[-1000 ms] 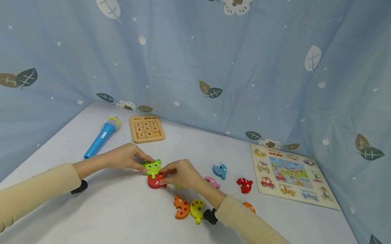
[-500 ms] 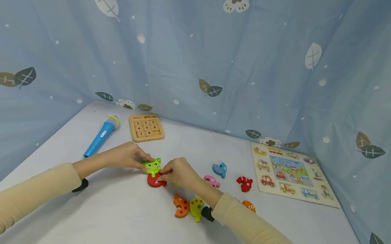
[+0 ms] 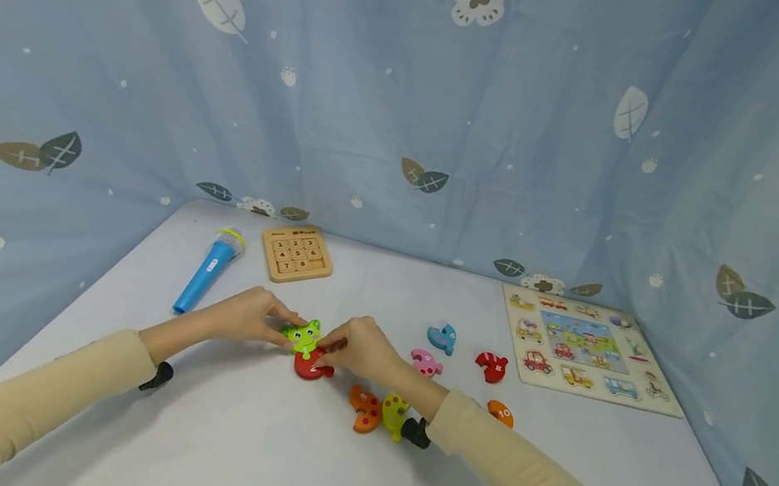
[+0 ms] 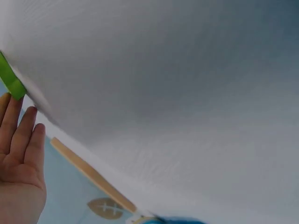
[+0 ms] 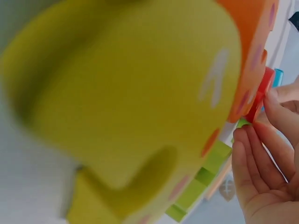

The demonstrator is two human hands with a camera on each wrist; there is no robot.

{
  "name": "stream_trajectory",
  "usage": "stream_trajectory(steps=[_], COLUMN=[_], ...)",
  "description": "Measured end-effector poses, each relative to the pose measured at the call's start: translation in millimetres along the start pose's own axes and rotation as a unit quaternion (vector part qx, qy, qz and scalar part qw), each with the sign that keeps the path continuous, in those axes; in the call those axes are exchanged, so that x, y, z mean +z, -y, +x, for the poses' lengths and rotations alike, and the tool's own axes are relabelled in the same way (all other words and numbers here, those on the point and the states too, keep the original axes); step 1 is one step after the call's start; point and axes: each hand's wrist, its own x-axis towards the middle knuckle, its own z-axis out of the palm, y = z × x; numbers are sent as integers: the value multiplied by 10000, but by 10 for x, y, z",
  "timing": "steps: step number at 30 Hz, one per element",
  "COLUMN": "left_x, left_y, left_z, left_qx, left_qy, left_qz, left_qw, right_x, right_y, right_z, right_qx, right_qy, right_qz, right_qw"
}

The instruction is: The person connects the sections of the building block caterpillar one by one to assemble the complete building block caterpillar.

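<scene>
Left hand pinches a green frog-head puzzle piece, right hand a red puzzle piece against it; uneven pressing could skew them.

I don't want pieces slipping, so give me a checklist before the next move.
1. Left hand on green frog piece: ok, pinching it.
2. Right hand on adjoining red piece: ok, pinching it.
3. Those two pieces locked together: cannot tell, seam too small to judge.
4. Orange spotted piece apart from the red one: ok.
5. Black wrist mount clear of yellow-green piece: cannot tell, they overlap in the head view.
</scene>
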Motion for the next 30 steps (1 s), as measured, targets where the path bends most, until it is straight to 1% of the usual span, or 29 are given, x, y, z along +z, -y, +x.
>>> stream_trajectory(steps=[6,10,16,22,26,30], left_x=[16,30,32,29,24,-25], left_y=[-62,-88,-119,-153,-131,-89], left_z=[-9,-7,-5,11,6,-50], left_qx=[-105,-195,-320,-489,-416,-178], left_qy=[-214,-294,-340,-347,-244,-142], left_qz=[-1,34,20,42,104,97], left_qw=[9997,9994,9989,9982,9988,9997], right_x=[-1,4,12,17,12,-43], right_y=[-34,-15,20,26,11,7], right_z=[-31,-36,-42,-40,-53,-121], right_qx=[28,-2,85,57,13,-11], right_qy=[-49,-7,-12,-33,25,56], right_qz=[327,479,448,345,158,37], right_qw=[9995,9988,9990,9994,9999,10000])
